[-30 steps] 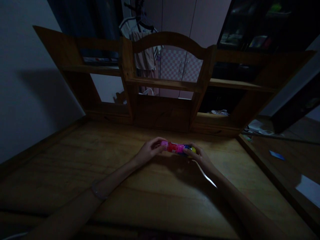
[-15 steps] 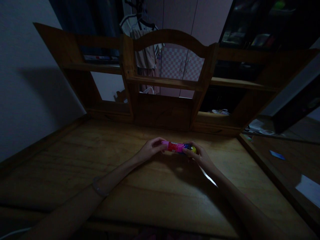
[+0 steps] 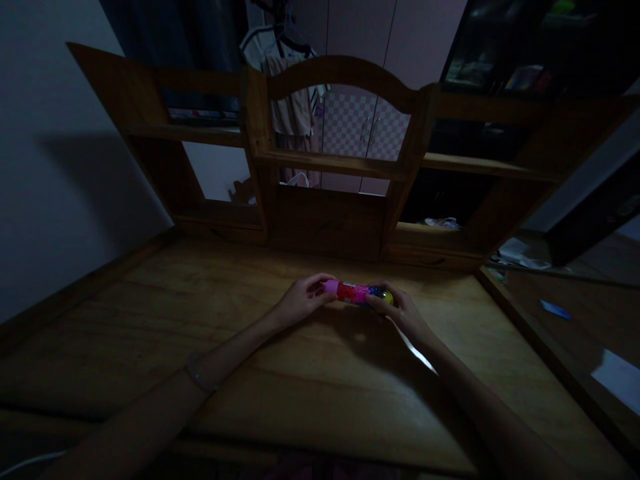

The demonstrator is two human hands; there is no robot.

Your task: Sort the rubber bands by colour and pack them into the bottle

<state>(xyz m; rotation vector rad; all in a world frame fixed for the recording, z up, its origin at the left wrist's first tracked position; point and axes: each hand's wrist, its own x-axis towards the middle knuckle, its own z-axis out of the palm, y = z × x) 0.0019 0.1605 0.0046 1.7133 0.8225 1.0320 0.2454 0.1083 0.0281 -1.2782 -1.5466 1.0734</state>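
A slim, brightly coloured tube (image 3: 354, 293) lies sideways between my hands, just over the wooden desk (image 3: 240, 393). Its left end is a pink cap, the middle is red and pink, and the right end turns blue and yellow. My left hand (image 3: 301, 301) pinches the pink end between thumb and fingers. Around the blue and yellow end my right hand (image 3: 400, 312) is closed, with the thumb across the near side. The fingers behind the tube are partly hidden. In this dim light I cannot make out the print on it.
A wooden shelf unit (image 3: 327, 173) rises along the desk's far edge. A wall (image 3: 75, 173) borders the left side. To the right, a lower surface bears a blue card (image 3: 555, 309) and a white paper (image 3: 620, 379). A white cable (image 3: 33, 461) shows at bottom left.
My left thumb and fingers have shifted slightly to the right along the pink end. The right hand and the tube stay nearly where they were.
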